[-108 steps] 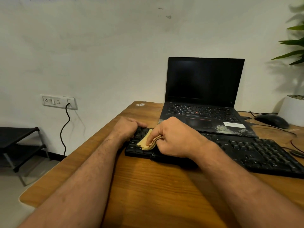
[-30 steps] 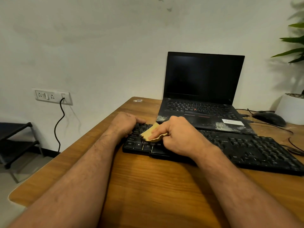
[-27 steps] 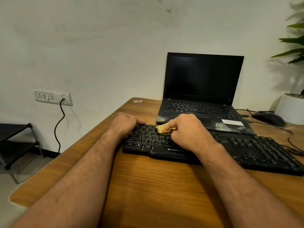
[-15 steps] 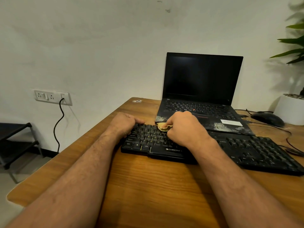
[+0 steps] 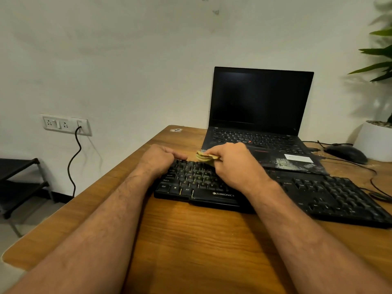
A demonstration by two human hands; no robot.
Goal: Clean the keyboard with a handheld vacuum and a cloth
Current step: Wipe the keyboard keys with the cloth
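A black keyboard (image 5: 297, 194) with a white brand name lies across the wooden desk (image 5: 201, 240). My left hand (image 5: 159, 159) grips its far left corner, fingers curled over the back edge. My right hand (image 5: 235, 164) holds a folded yellow cloth (image 5: 203, 157) at the keyboard's top row, near the back edge, left of the middle. No handheld vacuum is in view.
An open black laptop (image 5: 261, 115) with dust on its palm rest stands right behind the keyboard. A black mouse (image 5: 345, 153) and cables lie at the right, beside a white plant pot (image 5: 373, 143). A wall socket (image 5: 65, 124) and dark shelf (image 5: 19, 179) are left of the desk.
My right hand has slid the cloth from the keyboard's left keys up and to the right, to the top row. My left hand has stayed on the corner.
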